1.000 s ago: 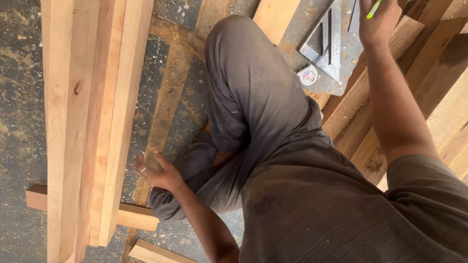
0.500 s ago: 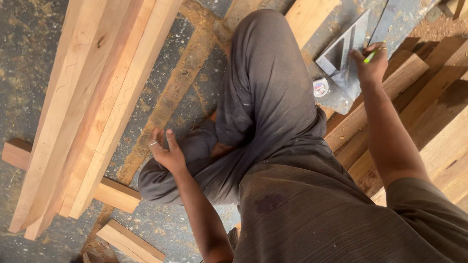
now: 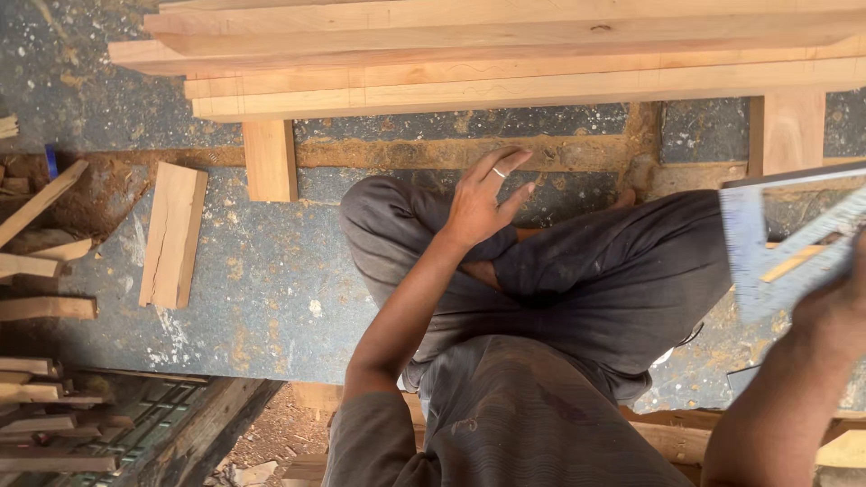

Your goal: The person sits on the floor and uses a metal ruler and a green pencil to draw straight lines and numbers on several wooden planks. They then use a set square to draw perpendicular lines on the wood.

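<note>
I sit cross-legged on a concrete floor in grey trousers (image 3: 595, 271). My left hand (image 3: 483, 203), with a ring on one finger, is raised above my knee with its fingers spread, empty, a short way from the stack of long pale planks (image 3: 505, 54) lying across the top of the view. My right hand (image 3: 834, 311) is at the right edge and grips a grey metal triangular square (image 3: 780, 243), holding it above my right knee. Most of that hand is cut off by the frame edge.
The planks rest on two short wooden cross blocks (image 3: 269, 158) (image 3: 787, 131). A loose short board (image 3: 173, 233) lies on the floor to the left. Wood offcuts (image 3: 36, 243) and stacked strips (image 3: 45, 406) fill the left edge. Sawdust runs along a floor joint (image 3: 379, 153).
The view has swung round, so the planks now run across the top. My left hand has risen from my knee towards the planks. My right hand has lifted the metal square off the floor.
</note>
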